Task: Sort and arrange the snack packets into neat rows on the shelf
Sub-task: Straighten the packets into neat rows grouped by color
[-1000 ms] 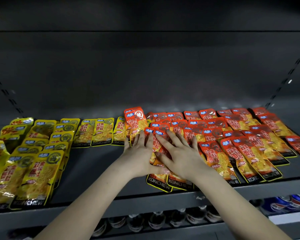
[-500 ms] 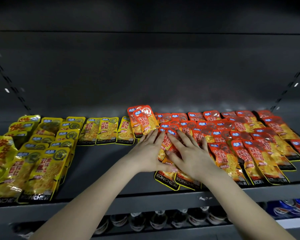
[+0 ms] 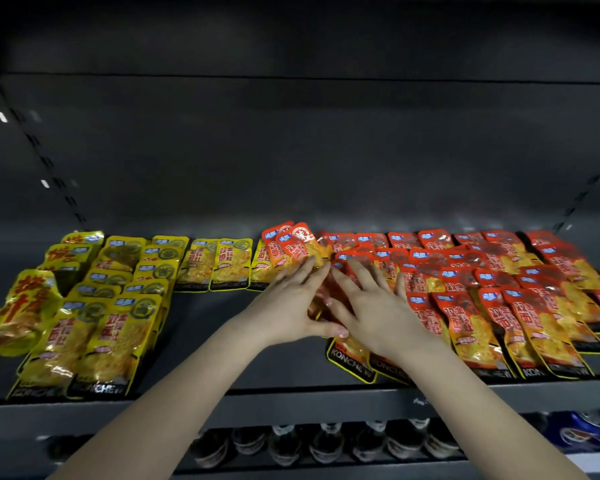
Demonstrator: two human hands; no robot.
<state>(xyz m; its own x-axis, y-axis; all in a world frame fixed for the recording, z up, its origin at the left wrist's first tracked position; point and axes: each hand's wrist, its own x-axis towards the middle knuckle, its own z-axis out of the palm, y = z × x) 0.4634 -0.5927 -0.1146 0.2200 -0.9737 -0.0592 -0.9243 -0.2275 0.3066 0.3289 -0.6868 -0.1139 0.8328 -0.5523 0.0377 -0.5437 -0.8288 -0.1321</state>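
Note:
Red snack packets (image 3: 492, 285) lie in overlapping rows across the right half of the dark shelf (image 3: 291, 396). Yellow packets (image 3: 111, 306) fill the left part. My left hand (image 3: 291, 303) and my right hand (image 3: 371, 306) lie side by side, fingers straight, pressing flat on the leftmost column of red packets (image 3: 352, 355). Their thumbs meet near the column's lower part. Just beyond my left fingertips, two red packets (image 3: 291, 244) sit tilted and raised at the back.
A bare strip of shelf floor (image 3: 201, 341) separates the yellow and red groups. The back wall (image 3: 291, 150) is dark and bare. Below the shelf edge stand dark bottles (image 3: 326, 441) and blue cans (image 3: 582, 427) on a lower level.
Both hands slid a little farther back along the red column, staying flat. The view shifted slightly to the left.

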